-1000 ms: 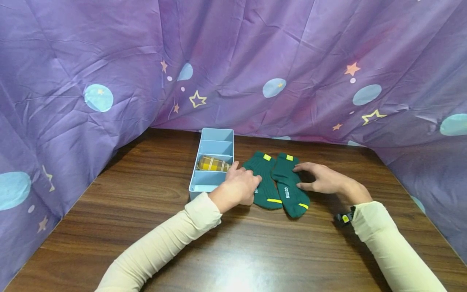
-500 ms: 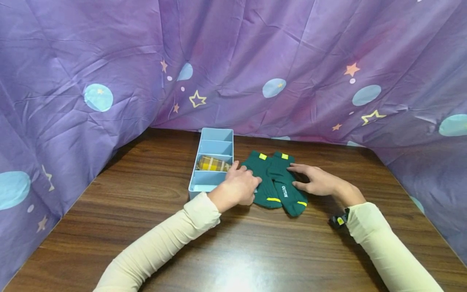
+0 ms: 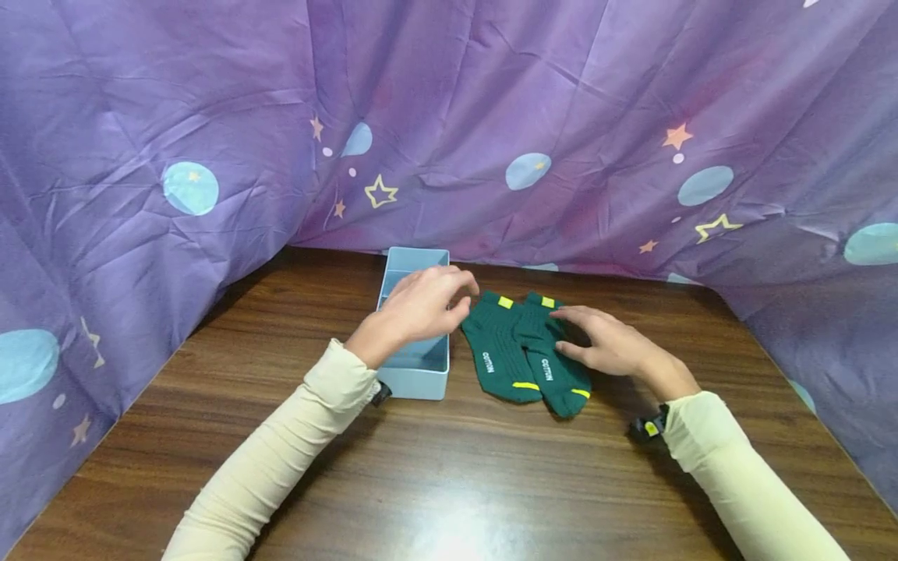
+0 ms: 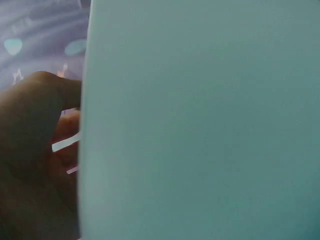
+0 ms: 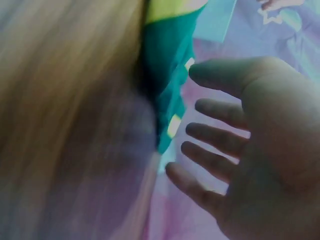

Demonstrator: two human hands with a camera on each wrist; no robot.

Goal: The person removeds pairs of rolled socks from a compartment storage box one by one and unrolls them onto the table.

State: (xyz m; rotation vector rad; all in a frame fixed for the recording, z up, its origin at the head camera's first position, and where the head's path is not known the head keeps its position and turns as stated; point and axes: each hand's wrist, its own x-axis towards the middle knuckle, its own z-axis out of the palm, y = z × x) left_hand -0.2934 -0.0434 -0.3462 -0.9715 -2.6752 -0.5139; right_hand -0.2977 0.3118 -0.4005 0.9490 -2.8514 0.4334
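Observation:
Two green socks lie flat side by side on the table, the left sock [image 3: 501, 351] partly meeting the right sock [image 3: 557, 382]. Both carry yellow tags, yellow toe stripes and white "COTTON" lettering. My left hand [image 3: 424, 304] is above the light blue divided box [image 3: 414, 384], fingers loosely bent with nothing in them, and covers its middle compartments. That box's wall fills most of the left wrist view. At the right sock's outer edge is my right hand [image 3: 606, 340], thumb and fingers spread and relaxed, fingertips right at the fabric.
A brown wooden table [image 3: 491, 483] carries everything. Purple curtain [image 3: 449, 132] with stars and planets hangs along its back and sides. The box stands left of the socks. A dark wrist camera [image 3: 647, 427] hangs under the right sleeve.
My left hand has lifted off the left sock and moved left over the box, hiding the yellow plaid item there. The right sock has slid left against the other, with my right hand following.

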